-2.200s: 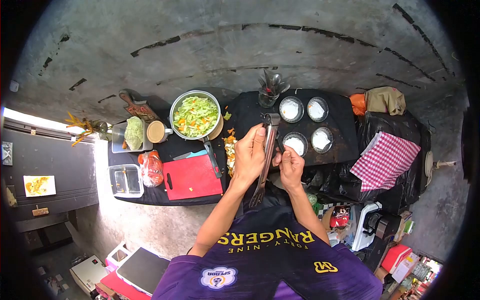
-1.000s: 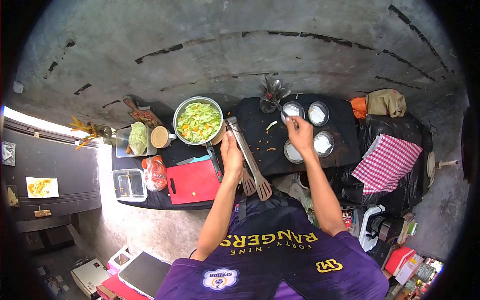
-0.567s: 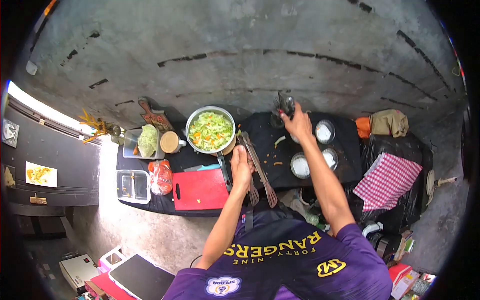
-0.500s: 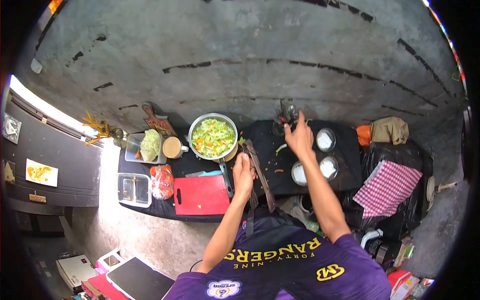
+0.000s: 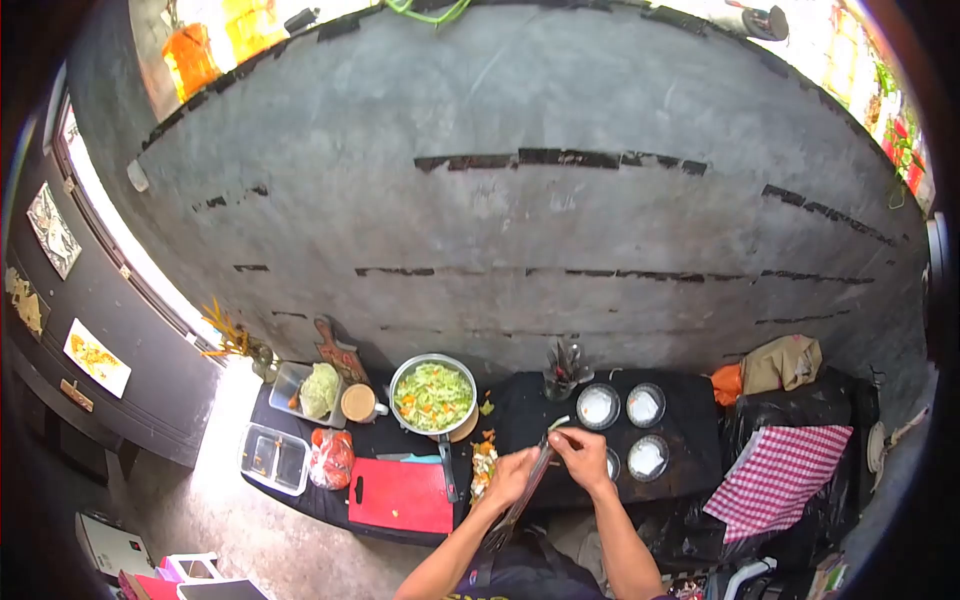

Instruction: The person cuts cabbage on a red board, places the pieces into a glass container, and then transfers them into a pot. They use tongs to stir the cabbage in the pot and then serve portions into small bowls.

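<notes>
My left hand (image 5: 515, 475) is closed round a long, narrow dark thing (image 5: 522, 502) made of strips, which slants down toward my body; its kind does not show clearly. My right hand (image 5: 582, 456) is pinched at the upper end of the same dark thing. A pale green vegetable strip (image 5: 559, 423) shows just beyond my right fingertips. Left of my hands stands a pot (image 5: 434, 395) of shredded cabbage with orange bits. Small glass bowls (image 5: 646, 405) with white contents are to the right, one partly hidden by my right hand.
A glass (image 5: 563, 380) of utensils stands near the wall. On the left are a red cutting board (image 5: 401, 496), a lidded mug (image 5: 359, 403), a clear tub (image 5: 274, 458), a bagged red item (image 5: 331, 458) and a tub with cabbage (image 5: 320, 391). A checked cloth (image 5: 780, 482) lies at right.
My right hand has come back from the glass of utensils to the dark thing in my left hand. The camera has tilted up, showing more wall.
</notes>
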Motion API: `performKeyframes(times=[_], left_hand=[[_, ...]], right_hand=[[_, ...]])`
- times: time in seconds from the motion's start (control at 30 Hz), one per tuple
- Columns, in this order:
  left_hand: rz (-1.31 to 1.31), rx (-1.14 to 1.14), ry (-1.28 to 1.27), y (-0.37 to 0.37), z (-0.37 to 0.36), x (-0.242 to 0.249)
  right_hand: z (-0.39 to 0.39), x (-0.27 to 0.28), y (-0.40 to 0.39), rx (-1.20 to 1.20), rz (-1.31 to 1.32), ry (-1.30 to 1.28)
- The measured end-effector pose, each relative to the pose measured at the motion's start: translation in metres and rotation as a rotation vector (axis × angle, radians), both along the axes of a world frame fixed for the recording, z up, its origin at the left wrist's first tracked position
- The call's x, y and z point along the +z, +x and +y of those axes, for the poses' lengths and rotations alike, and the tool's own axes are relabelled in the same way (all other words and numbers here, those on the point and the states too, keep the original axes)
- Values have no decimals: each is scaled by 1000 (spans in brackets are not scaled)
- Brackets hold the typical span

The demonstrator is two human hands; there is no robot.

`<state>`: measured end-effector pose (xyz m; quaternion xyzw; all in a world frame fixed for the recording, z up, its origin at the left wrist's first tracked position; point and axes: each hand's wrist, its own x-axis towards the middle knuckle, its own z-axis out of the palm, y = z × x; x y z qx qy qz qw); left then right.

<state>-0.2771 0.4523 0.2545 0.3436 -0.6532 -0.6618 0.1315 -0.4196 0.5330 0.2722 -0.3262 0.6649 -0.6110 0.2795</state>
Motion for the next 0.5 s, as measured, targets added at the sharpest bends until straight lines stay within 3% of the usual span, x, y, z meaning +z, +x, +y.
performKeyframes(times=[0.1,0.17,0.23,0.3,0.33,0.37,0.47,0.5], left_hand=[[42,-101,-61,11,9,-8],[52,-123,49,16,9,-1],[53,-118,94,23,12,5],[57,-84,55,27,12,10],[-70,-108,69,31,9,5],[-62,-83,109,33,10,1],[13,-70,119,42,6,-35],[61,-127,57,43,8,-20]], right_hand=[[8,8,-5,19,-8,92],[9,-8,3,28,-250,15],[14,-7,23,122,-809,-236],[25,-42,42,424,-673,-337],[30,-32,53,528,-564,-209],[32,-19,60,431,-550,-65],[26,5,51,272,-384,-201],[26,4,47,212,-315,-221]])
